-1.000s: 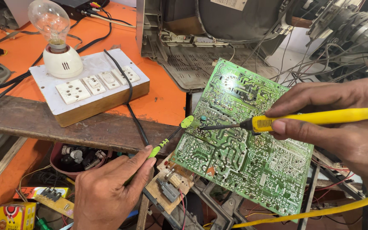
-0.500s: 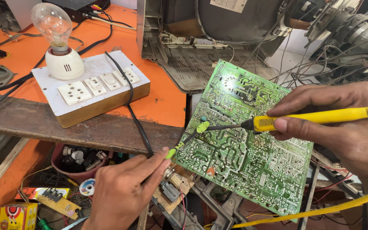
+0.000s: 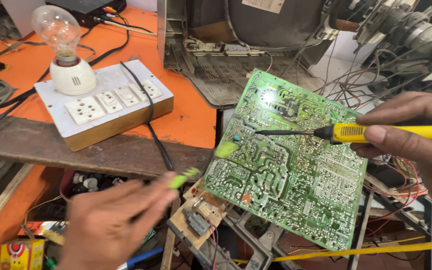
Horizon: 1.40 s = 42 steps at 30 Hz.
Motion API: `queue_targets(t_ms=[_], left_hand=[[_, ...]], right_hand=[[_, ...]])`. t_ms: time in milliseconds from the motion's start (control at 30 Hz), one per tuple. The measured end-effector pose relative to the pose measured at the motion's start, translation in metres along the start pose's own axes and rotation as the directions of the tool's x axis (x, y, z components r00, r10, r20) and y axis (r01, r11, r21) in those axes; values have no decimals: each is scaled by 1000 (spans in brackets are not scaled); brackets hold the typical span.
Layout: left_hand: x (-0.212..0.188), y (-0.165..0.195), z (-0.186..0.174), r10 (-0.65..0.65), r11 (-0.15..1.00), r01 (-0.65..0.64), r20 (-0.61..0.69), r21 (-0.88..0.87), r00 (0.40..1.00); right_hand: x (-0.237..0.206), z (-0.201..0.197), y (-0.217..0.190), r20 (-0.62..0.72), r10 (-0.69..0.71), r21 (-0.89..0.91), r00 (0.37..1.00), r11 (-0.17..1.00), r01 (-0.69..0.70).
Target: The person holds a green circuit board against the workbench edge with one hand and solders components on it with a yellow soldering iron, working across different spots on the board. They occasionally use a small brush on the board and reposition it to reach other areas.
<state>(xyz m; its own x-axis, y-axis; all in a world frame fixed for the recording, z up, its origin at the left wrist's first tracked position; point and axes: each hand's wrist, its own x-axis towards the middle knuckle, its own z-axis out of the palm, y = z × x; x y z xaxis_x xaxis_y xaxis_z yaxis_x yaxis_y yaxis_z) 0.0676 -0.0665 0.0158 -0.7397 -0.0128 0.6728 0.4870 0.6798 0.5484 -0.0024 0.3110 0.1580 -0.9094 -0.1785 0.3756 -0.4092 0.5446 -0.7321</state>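
Note:
A green circuit board point(image 3: 296, 170) stands tilted, solder side towards me. My right hand point(image 3: 416, 135) grips a yellow soldering iron point(image 3: 376, 132), and its dark tip rests on the upper middle of the board. Lower left, my left hand point(image 3: 113, 222) is blurred and pinches a thin green-tipped tool point(image 3: 183, 178). That tool's far green end point(image 3: 226, 149) sits at the board's left edge, left of the iron's tip.
A switch and socket board point(image 3: 108, 107) with a bulb point(image 3: 61, 35) lies on the orange bench point(image 3: 191, 115). An opened television chassis point(image 3: 236, 55) stands behind the board, with tangled wires point(image 3: 376, 75) at right. A yellow cable point(image 3: 366, 250) and loose parts lie below.
The iron's tip has crept up and right across the board. My left hand shifted right, then drew back left, with the green tool's end staying near the board's left edge.

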Motion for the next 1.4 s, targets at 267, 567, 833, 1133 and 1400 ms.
queue_targets(t_ms=[267,567,833,1133,1400], left_hand=[[-16,-19,-8,-103,832,72,25,549,994],[-26,-8,-4,-101,968,123,-110,220,989],[-27,-9,1,-107,973,128,-115,192,988],[-23,-5,6,-102,978,122,-123,167,987],[-21,-2,9,-128,981,144,-125,127,984]], right_hand=[[-8,15,-17,-17,10,-94,1000,996,-12],[2,39,-23,26,-50,35,998,998,49],[5,46,-26,55,13,12,998,1000,-13],[16,42,-27,124,-26,2,992,1000,26],[16,43,-33,133,-15,-72,991,997,25]])
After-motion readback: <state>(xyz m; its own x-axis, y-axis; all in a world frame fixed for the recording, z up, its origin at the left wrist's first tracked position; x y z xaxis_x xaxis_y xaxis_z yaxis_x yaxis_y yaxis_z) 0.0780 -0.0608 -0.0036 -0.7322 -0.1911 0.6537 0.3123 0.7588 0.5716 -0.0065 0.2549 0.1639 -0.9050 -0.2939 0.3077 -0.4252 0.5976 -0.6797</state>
